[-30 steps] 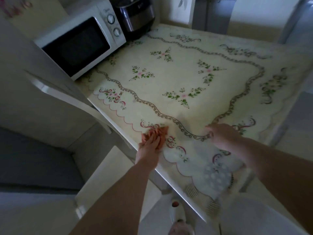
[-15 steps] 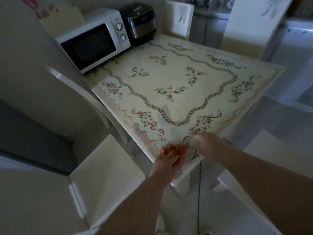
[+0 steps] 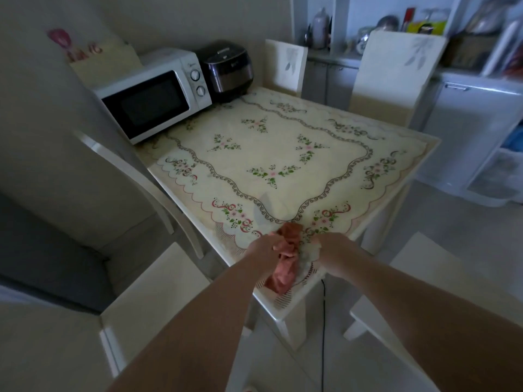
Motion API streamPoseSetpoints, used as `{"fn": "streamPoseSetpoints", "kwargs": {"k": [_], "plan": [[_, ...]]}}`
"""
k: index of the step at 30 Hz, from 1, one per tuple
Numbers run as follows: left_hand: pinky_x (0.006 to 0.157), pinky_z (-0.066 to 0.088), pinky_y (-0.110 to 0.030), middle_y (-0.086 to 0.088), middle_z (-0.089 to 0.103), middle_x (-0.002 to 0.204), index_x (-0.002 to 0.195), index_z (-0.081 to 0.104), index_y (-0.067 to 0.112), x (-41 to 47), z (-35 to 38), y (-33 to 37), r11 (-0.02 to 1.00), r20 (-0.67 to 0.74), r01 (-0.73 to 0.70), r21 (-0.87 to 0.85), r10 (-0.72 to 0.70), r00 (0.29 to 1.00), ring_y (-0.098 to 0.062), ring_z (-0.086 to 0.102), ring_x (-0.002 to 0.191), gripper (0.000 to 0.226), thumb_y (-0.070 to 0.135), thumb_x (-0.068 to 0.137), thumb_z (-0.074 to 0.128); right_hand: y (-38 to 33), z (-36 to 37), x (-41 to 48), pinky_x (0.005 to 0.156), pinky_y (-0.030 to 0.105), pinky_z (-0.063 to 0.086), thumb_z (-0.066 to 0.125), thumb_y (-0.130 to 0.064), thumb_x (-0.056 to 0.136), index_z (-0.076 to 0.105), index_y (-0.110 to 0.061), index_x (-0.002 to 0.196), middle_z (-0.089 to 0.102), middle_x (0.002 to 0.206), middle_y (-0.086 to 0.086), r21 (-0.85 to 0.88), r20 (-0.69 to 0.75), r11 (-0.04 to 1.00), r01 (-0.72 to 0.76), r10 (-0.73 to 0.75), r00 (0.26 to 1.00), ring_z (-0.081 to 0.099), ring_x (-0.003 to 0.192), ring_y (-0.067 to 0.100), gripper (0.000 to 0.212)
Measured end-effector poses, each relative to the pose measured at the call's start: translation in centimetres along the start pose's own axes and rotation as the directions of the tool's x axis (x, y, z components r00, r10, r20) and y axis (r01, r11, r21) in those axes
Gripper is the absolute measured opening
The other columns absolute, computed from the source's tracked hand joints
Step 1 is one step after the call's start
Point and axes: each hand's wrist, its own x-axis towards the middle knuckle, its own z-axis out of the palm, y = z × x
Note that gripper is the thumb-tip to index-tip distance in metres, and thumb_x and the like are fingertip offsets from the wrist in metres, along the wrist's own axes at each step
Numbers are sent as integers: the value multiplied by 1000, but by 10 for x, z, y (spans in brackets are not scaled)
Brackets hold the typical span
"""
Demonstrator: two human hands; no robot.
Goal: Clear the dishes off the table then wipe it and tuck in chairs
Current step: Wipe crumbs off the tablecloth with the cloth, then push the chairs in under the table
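Since no dishes show on the counter (image 3: 283,154), wiping is the step: left hand (image 3: 266,247) fingers clamped on the pink rag (image 3: 288,251) at the near corner, right hand (image 3: 329,248) just beside it, its fingers' state unclear. Next probably needs a last sweep off the edge, then chairs (image 3: 152,292) tucked.

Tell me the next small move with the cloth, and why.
Probably draw the pink cloth off the near corner of the table towards the right hand held beside it. The left hand grips the cloth there, part of it hanging over the edge, so this wiping stroke looks nearly done.
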Motion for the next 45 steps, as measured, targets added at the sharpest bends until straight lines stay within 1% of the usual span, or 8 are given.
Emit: {"fn": "streamPoseSetpoints", "kwargs": {"k": [5, 8, 11, 17, 23, 32, 37, 45], "plan": [[73, 45, -13, -6, 55, 136, 124, 63, 21, -13, -5, 2, 996, -74, 74, 43, -71, 995, -17, 60, 102, 35, 6, 98, 45, -10, -4, 2, 82, 29, 51, 41, -10, 94, 60, -18, 121, 64, 108, 4, 20, -64, 999, 40, -38, 997, 60, 94, 18, 34], [90, 46, -21, -4, 57, 136, 125, 63, 24, -32, -26, -2, 986, -39, 37, 164, -31, 999, -17, 60, 113, 38, 7, 97, 45, -36, -8, 6, 76, 31, 53, 41, -27, 96, 63, -15, 89, 61, 82, 1, -37, -74, 998, 52, -55, 996, 62, 81, 19, 26], [101, 44, -30, -2, 62, 128, 117, 68, 18, -51, -58, -18, 957, -59, 84, 278, -70, 996, -18, 58, 116, 28, 17, 96, 49, -66, -8, 10, 54, 25, 45, 46, -36, 95, 54, -19, 65, 56, 63, -4, -32, -158, 998, 48, -53, 986, 57, 59, 12, 35], [82, 55, -31, 1, 70, 105, 106, 71, 20, -100, -135, -63, 906, -266, 275, 320, -193, 944, -17, 65, 95, 23, 32, 92, 57, -155, -9, -3, 70, 30, 51, 47, -22, 91, 51, -19, 64, 53, 61, -3, -17, -243, 989, 145, -145, 959, 59, 65, 17, 28], [60, 42, -27, 3, 62, 79, 83, 68, 19, -173, -193, -131, 891, -359, 336, 306, -219, 907, -15, 58, 73, 32, 48, 90, 57, -273, 22, -32, 69, 27, 41, 50, -24, 91, 64, -20, 90, 62, 84, -2, -52, -258, 971, 234, -239, 936, 63, 87, 20, 15], [79, 50, -29, -1, 67, 103, 99, 70, 20, -272, -261, -289, 896, -211, 255, 365, -187, 959, -20, 62, 97, 23, 27, 92, 50, -422, 91, -83, 84, 36, 53, 54, -21, 91, 66, -17, 100, 65, 87, -1, -108, -284, 970, 217, -239, 929, 62, 86, 18, 16], [86, 54, -36, -1, 71, 101, 90, 72, 21, -292, -283, -318, 920, -207, 189, 343, -122, 971, -20, 65, 97, 19, 24, 87, 54, -457, 99, -90, 76, 32, 55, 57, -26, 89, 66, -19, 96, 65, 82, -3, -108, -346, 981, 163, -191, 919, 63, 78, 15, 13], [81, 41, -20, 2, 66, 117, 106, 72, 23, -282, -313, -341, 928, -188, 87, 363, -19, 982, -12, 58, 104, 22, 24, 97, 52, -494, 107, -78, 77, 32, 55, 51, -23, 92, 61, -15, 85, 62, 73, -1, -136, -376, 979, 152, -193, 906, 62, 72, 14, 14]]}}
